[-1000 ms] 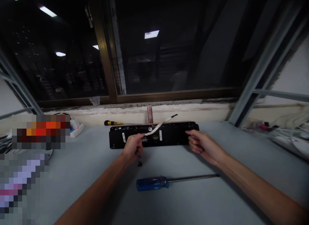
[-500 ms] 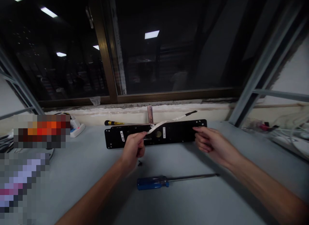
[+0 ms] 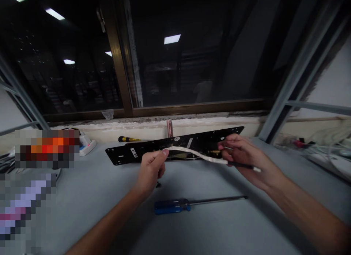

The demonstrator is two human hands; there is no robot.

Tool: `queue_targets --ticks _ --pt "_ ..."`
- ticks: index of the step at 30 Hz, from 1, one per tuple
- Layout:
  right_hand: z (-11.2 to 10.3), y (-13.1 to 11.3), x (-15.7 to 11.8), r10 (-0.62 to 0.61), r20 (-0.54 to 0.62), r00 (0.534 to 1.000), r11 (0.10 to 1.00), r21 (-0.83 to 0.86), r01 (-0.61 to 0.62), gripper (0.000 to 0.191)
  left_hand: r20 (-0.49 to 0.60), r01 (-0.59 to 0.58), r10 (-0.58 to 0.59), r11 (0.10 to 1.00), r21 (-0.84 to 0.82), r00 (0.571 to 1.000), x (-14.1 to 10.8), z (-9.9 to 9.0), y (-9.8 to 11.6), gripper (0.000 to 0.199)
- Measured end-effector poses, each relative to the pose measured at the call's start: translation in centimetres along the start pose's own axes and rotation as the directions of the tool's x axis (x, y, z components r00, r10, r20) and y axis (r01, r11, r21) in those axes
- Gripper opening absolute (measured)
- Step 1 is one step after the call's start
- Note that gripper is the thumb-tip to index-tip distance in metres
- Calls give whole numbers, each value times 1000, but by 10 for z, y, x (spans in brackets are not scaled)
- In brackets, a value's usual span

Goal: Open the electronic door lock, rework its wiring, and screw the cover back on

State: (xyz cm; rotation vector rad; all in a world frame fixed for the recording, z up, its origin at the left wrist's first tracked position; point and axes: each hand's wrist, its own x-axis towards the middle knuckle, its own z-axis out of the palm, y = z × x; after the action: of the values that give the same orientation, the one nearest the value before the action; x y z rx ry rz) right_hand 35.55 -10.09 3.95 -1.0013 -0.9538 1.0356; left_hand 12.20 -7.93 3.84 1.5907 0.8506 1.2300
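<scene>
Left hand (image 3: 153,170) of yours, closed thumb-over-fingers on the near edge of the black panel (image 3: 183,141), left of its middle! Over on the other side, your right hand (image 3: 248,160) sits half-curled by the panel's right end; whether those fingers grip it, I can't tell. And look at the line: the panel lies just beyond your knuckles, long axis running left to right on a slant, right end riding higher and farther off. A white cable (image 3: 189,149) bows along your side of it, rising beside your left thumb, its black end (image 3: 241,164) crossing in front of your right palm, so your right hand is the nearer to that end. Closer to you, well apart from the panel, lies a blue-handled screwdriver (image 3: 172,206), tip pointing right.
</scene>
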Motion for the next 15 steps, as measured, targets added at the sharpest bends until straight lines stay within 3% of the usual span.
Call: queue_targets --ticks 5,11,15 --pt "-3 -16 -6 -27 8 1000 998 -52 27 19 7 77 -77 995 -62 997 -7 5 12 45" --pt "-22 -23 -20 133 27 991 991 24 -134 44 50 237 -232 960 -147 971 -19 18 25 44" --pt "-30 -19 -45 225 -71 972 974 52 -222 55 55 346 -342 927 -147 938 -38 28 29 46"
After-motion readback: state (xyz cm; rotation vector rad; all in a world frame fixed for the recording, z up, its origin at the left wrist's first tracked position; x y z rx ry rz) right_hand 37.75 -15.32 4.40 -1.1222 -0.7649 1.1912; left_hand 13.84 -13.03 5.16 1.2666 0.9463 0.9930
